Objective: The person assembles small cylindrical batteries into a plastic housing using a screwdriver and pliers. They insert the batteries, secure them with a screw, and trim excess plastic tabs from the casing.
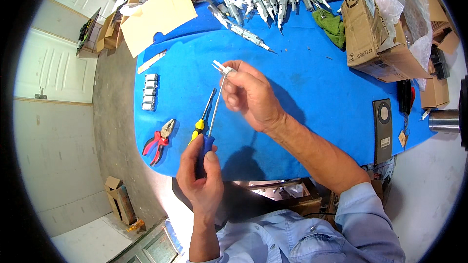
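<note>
Blue-handled screwdriver (207, 144) sits in the tightly curled fingers of the left hand (203, 181), its slim metal shaft reaching up to a small pale piece (225, 70) pinched between fingertips of the right hand (254, 94); right of those fingers stands a dark-printed, matt-brown cardboard box (360, 31)

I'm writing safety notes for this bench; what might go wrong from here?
The blue-handled screwdriver in the left hand might slip and jab the right hand, which pinches the small pale part near its tip.

The red-and-black pliers, near the blue cloth's left edge, could perhaps get knocked off.
</note>
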`<state>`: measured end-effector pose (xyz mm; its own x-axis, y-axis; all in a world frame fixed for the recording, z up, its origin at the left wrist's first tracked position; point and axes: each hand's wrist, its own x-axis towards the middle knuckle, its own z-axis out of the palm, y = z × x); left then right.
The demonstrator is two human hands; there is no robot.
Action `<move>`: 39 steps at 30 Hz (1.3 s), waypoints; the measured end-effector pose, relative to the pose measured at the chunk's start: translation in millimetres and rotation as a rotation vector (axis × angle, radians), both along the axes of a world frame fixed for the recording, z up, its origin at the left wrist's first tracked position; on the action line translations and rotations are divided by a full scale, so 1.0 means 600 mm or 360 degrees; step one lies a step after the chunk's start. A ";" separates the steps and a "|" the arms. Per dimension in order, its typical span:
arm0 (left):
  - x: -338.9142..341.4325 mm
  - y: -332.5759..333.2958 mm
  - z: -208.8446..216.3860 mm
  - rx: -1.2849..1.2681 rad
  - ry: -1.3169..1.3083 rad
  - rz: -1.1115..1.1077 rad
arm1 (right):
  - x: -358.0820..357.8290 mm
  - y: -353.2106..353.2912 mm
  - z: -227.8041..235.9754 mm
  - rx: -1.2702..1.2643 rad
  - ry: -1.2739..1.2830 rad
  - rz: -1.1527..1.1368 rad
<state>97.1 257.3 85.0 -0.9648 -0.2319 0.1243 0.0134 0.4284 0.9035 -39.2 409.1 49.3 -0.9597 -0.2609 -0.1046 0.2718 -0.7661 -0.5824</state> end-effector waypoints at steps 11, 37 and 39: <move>-0.004 0.007 0.018 -0.0003 -0.0093 0.0154 | 0.003 -0.009 0.003 0.0071 -0.0012 0.0010; 0.006 0.002 0.020 -0.0296 0.0013 0.0069 | 0.005 -0.009 0.005 0.0047 -0.0090 0.0084; 0.008 0.004 0.020 -0.0301 0.0029 0.0061 | 0.005 -0.010 0.006 -0.0050 -0.0141 0.0075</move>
